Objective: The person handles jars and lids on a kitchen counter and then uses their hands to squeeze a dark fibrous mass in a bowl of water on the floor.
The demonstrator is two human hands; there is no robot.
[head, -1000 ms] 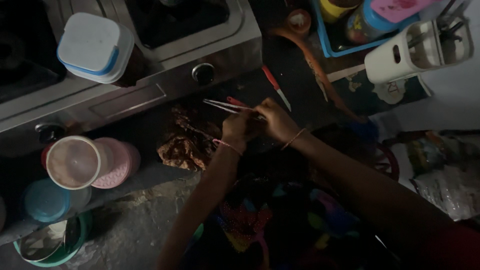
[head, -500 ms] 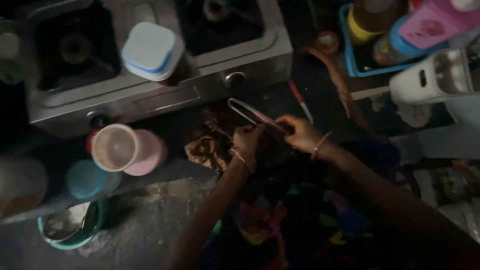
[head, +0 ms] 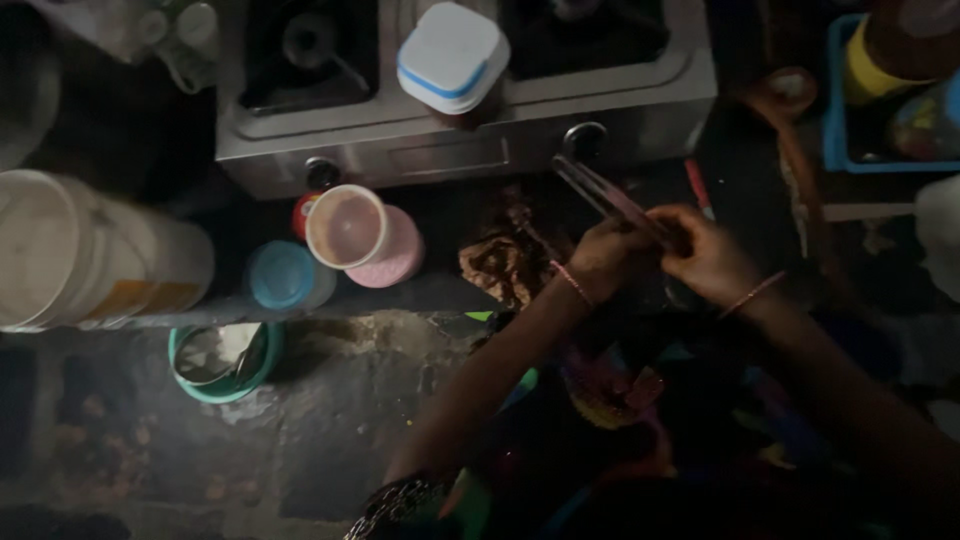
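My left hand (head: pixel 603 258) and my right hand (head: pixel 706 252) meet over the dark counter in front of a steel gas stove (head: pixel 470 130). Both are closed around the handle end of long metal tongs (head: pixel 600 195), whose arms point up and left toward a stove knob (head: pixel 583 137). A brown patterned cloth or mat (head: pixel 497 266) lies just left of my left hand. Each wrist wears a thin bangle. The light is dim and the fingers are partly hidden.
A white lidded box with a blue band (head: pixel 452 55) sits on the stove. Pink cups (head: pixel 362 233), a blue lid (head: pixel 283 276) and a white bucket (head: pixel 85 250) stand left. A green bowl (head: pixel 222 358) is on the floor. A red-handled knife (head: pixel 697 187) and blue crate (head: pixel 880 100) lie right.
The view has shifted so everything sits further right and lower. My hands stay together on the tongs, which have tilted a little more upright toward the stove.
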